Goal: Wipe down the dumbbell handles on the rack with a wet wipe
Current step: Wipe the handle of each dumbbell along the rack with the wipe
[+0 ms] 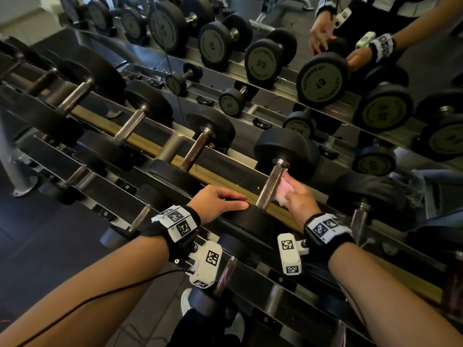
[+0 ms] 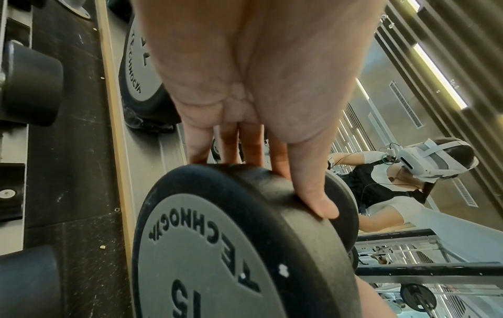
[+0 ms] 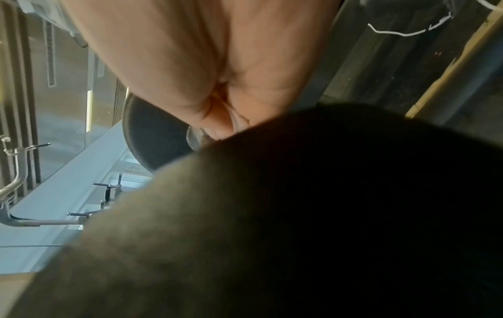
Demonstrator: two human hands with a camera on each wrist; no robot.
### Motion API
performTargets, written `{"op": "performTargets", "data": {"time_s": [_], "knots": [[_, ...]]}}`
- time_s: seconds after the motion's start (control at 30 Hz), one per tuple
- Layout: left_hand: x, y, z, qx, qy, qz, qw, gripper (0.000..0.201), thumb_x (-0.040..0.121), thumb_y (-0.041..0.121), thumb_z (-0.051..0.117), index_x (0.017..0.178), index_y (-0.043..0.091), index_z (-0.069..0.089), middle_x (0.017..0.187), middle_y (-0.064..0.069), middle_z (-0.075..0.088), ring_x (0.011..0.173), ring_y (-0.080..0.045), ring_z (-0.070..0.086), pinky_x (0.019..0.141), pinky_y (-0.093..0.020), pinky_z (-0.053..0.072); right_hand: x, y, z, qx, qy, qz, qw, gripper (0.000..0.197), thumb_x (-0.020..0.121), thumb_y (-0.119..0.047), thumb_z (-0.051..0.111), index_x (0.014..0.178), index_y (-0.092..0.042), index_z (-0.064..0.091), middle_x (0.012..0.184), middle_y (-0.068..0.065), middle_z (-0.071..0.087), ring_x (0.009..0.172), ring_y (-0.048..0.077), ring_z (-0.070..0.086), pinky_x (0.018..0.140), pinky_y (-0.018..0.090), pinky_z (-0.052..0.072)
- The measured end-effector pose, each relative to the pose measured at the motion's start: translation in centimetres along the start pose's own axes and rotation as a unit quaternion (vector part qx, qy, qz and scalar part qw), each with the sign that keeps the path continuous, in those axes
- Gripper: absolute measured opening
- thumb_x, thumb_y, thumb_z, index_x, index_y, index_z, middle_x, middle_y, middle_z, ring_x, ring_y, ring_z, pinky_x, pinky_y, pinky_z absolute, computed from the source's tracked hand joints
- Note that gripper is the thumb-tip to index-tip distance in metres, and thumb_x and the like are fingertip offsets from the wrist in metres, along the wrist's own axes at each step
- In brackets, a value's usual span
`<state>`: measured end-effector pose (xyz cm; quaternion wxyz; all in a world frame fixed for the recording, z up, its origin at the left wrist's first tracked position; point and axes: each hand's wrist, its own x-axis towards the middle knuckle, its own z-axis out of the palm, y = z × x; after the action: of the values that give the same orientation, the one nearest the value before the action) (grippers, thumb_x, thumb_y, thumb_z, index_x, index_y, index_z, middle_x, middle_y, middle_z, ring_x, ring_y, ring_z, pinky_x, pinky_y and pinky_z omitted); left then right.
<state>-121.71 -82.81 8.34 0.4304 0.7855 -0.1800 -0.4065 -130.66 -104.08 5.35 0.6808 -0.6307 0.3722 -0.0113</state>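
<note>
A dumbbell lies on the top tier of the rack, its knurled metal handle (image 1: 271,186) running between two black heads. My right hand (image 1: 300,199) pinches a white wet wipe (image 1: 284,190) and presses it against the right side of that handle. My left hand (image 1: 220,204) lies with straight fingers on the rim of the near head (image 1: 250,221). The left wrist view shows the left hand (image 2: 258,107) on the black head marked 15 (image 2: 217,247). In the right wrist view the palm (image 3: 217,64) shows, but a dark dumbbell head (image 3: 326,215) hides the wipe.
More dumbbells sit to the left (image 1: 195,149) and right (image 1: 358,221) on the same tier, and smaller ones on lower tiers (image 1: 140,219). A mirror (image 1: 325,71) behind the rack reflects the weights and my hands. A black cable (image 1: 100,296) trails from my left wrist.
</note>
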Motion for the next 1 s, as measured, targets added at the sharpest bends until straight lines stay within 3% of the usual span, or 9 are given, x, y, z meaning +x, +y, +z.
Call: {"op": "performTargets", "data": {"time_s": [0.1,0.17,0.27,0.4,0.47,0.57,0.7,0.8,1.0], "knots": [[0.2,-0.3,0.0,-0.014,0.006,0.001,1.000,0.028,0.081,0.040,0.077,0.108,0.034,0.075,0.110,0.010,0.074,0.111,-0.011,0.065,0.109,-0.043,0.045,-0.9,0.4,-0.3,-0.022,-0.006,0.003,1.000,0.058,0.093,0.007,0.038,0.135,-0.029,0.058,0.141,0.003,0.052,0.125,0.019,0.052,0.114,0.038,0.035],[0.3,-0.5,0.0,-0.027,0.003,0.002,1.000,0.029,0.079,0.040,0.079,0.107,0.033,0.076,0.108,0.008,0.075,0.108,-0.013,0.068,0.106,-0.043,0.049,-1.7,0.5,-0.4,-0.003,-0.020,0.016,1.000,0.039,0.096,-0.004,0.049,0.116,-0.031,0.069,0.129,0.004,0.063,0.114,0.016,0.060,0.105,0.033,0.043],[0.7,-0.4,-0.2,-0.030,-0.009,0.008,0.999,0.025,0.080,0.035,0.079,0.105,0.030,0.077,0.105,0.007,0.076,0.105,-0.014,0.070,0.103,-0.043,0.051,-3.1,-0.1,-1.0,-0.049,-0.055,0.004,0.997,0.030,0.091,-0.007,0.061,0.103,-0.031,0.072,0.114,0.004,0.071,0.109,0.016,0.064,0.103,0.032,0.045],[0.8,0.1,-0.7,0.004,-0.044,0.021,0.999,0.017,0.084,0.031,0.077,0.101,0.027,0.077,0.100,0.005,0.077,0.100,-0.014,0.072,0.100,-0.043,0.054,-4.3,-0.4,-2.7,0.011,0.006,0.010,1.000,0.050,0.086,0.014,0.037,0.110,-0.015,0.071,0.121,0.019,0.066,0.101,0.025,0.063,0.088,0.033,0.049],[1.0,1.1,-0.9,0.033,-0.059,0.019,0.998,0.013,0.085,0.027,0.077,0.098,0.027,0.076,0.099,0.003,0.078,0.098,-0.016,0.073,0.099,-0.044,0.054,-4.9,-0.6,-4.0,0.094,0.036,-0.007,0.995,0.044,0.090,0.012,0.040,0.121,-0.007,0.065,0.120,0.019,0.065,0.098,0.027,0.064,0.081,0.032,0.053],[1.5,3.6,-0.6,0.100,-0.048,0.051,0.993,0.022,0.084,0.014,0.077,0.096,0.032,0.071,0.105,0.002,0.074,0.106,-0.017,0.068,0.106,-0.044,0.049,-6.4,-0.8,-6.4,0.128,0.056,-0.039,0.989,0.037,0.093,0.008,0.045,0.121,-0.008,0.063,0.111,0.014,0.066,0.085,0.019,0.068,0.064,0.025,0.058],[1.1,7.1,2.7,0.074,-0.004,0.120,0.990,0.026,0.086,0.007,0.073,0.097,0.030,0.069,0.105,0.003,0.072,0.108,-0.016,0.067,0.105,-0.039,0.049,-8.4,-0.6,-10.3,0.089,0.062,-0.052,0.993,0.034,0.094,0.008,0.044,0.118,-0.007,0.063,0.112,0.020,0.063,0.088,0.025,0.063,0.069,0.034,0.053],[0.4,8.7,7.2,0.054,0.014,0.172,0.984,0.022,0.088,0.008,0.073,0.102,0.025,0.071,0.108,0.002,0.073,0.107,-0.015,0.068,0.099,-0.031,0.052,-9.7,-0.1,-14.0,0.077,0.077,-0.057,0.992,0.032,0.095,0.006,0.044,0.116,-0.007,0.064,0.109,0.018,0.064,0.088,0.025,0.062,0.070,0.033,0.051],[0.4,7.9,17.0,0.031,0.006,0.135,0.990,0.023,0.089,0.005,0.072,0.111,0.010,0.072,0.111,-0.005,0.074,0.107,-0.022,0.068,0.101,-0.034,0.052,-10.7,2.9,-22.1,0.088,0.120,-0.037,0.988,0.029,0.095,0.005,0.046,0.116,0.000,0.065,0.101,0.017,0.067,0.082,0.025,0.063,0.071,0.033,0.049]]}}
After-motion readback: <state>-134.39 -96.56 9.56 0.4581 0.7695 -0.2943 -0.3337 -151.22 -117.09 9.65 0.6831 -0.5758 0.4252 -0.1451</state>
